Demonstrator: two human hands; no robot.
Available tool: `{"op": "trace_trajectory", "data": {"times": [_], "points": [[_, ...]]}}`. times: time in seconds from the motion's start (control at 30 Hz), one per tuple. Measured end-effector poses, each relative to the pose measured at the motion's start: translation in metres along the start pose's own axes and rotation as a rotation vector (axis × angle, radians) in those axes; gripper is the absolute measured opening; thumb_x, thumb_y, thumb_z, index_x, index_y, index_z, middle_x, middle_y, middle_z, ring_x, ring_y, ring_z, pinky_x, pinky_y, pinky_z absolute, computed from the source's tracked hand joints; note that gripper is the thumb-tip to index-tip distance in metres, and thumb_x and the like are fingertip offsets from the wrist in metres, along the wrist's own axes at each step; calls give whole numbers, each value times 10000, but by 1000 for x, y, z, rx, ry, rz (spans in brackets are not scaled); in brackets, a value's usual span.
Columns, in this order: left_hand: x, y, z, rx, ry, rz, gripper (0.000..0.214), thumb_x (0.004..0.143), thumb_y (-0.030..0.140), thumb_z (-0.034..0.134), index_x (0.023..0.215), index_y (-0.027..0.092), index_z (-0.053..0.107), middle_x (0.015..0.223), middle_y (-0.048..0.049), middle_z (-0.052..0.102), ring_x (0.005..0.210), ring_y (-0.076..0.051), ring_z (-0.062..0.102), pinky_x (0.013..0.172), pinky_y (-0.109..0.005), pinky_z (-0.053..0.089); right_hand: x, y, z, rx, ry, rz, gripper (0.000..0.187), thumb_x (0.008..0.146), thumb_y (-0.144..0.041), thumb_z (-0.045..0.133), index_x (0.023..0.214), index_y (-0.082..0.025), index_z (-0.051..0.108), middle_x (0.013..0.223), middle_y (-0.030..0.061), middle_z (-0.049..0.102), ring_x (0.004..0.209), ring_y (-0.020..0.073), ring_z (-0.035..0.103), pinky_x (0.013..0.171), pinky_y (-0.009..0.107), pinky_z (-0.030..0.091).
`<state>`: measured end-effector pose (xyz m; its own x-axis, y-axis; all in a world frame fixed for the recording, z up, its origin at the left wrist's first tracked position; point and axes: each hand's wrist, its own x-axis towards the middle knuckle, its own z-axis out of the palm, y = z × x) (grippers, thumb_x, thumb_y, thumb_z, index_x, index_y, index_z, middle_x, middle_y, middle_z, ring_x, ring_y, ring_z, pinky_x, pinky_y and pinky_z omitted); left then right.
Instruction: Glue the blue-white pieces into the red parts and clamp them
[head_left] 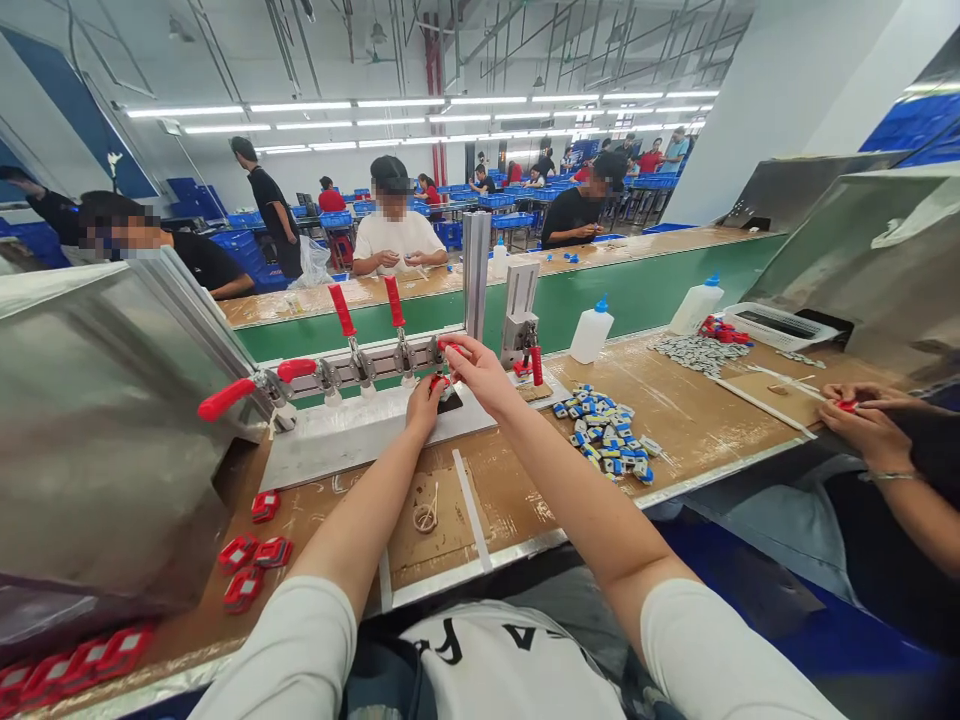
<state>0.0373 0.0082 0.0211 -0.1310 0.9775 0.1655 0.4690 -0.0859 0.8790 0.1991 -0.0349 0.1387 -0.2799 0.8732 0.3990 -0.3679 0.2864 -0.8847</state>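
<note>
A row of toggle clamps with red handles (342, 310) is mounted on a metal rail above a white base plate (330, 445). At the rail's right end, my right hand (480, 374) has its fingers closed on the red handle of the last toggle clamp (448, 342), which is mostly covered. Just below it, my left hand (424, 408) pinches a small red part (439, 383) at the plate, beside a dark block (451, 402). The fingers hide most of that part.
Blue-and-white pieces (609, 432) are heaped right of the fixture, near a white bottle (592, 330). Red cases (253, 562) lie at left. A small ring with cotton swabs (425, 515) sits in front. A co-worker's hands (862, 420) work at far right.
</note>
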Motion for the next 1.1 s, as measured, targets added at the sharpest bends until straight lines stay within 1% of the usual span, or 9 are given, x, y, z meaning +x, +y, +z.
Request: {"op": "trace_trajectory", "data": {"times": [0.1,0.27,0.37,0.47,0.67,0.83,0.93,1.1], "points": [[4,-1,3,55,20,43,402,1024,425,615,1378,237,653,1314,-108,744,1211,-271,671,1036,-348,492,3,-3,-2,-30,-3,24,594,786,-677,838,1176,-246,716,776,-29,556,660,114,465,601,267,438],[11,-5,5,107,34,44,413,1042,459,583,1384,235,638,1272,-119,761,1184,-298,691,998,-360,503,4,-3,-1,-36,29,35,552,787,-661,842,1130,-243,734,753,-29,555,659,111,467,590,257,430],[13,-6,3,123,13,61,395,1042,449,589,1373,240,640,1289,-118,758,1188,-301,694,988,-354,504,2,-1,0,-36,38,58,532,823,-690,788,1087,-231,738,748,-20,558,641,111,472,583,265,411],[13,-6,1,133,-16,84,377,1036,437,602,1357,244,646,1298,-112,758,1207,-303,690,1000,-354,500,-2,3,-1,-40,51,63,508,840,-701,757,1045,-236,733,752,-16,551,649,119,479,587,275,406],[14,-9,0,132,-52,99,386,1050,454,569,1364,239,631,1296,-109,761,1194,-300,696,997,-358,503,-10,13,-4,-48,53,58,453,848,-660,765,1064,-263,723,750,-19,539,689,139,498,622,288,426],[16,-12,0,114,-65,109,361,1044,427,583,1357,256,638,1248,-83,774,1172,-278,706,991,-343,513,-17,18,-6,-91,55,66,472,843,-674,754,1080,-270,701,754,-12,530,705,156,488,644,305,447],[17,-13,1,111,-61,113,382,1039,415,589,1380,248,632,1247,-96,769,1189,-288,702,1009,-356,511,-21,25,-7,-95,40,71,468,841,-666,754,1078,-268,692,776,-6,546,721,158,493,655,308,455],[19,-15,3,106,-66,107,419,1032,408,599,1408,227,622,1248,-122,767,1194,-310,696,1021,-380,511,-26,37,-8,-102,51,46,394,857,-602,756,1044,-262,688,751,-14,542,703,151,484,644,302,430]]}}
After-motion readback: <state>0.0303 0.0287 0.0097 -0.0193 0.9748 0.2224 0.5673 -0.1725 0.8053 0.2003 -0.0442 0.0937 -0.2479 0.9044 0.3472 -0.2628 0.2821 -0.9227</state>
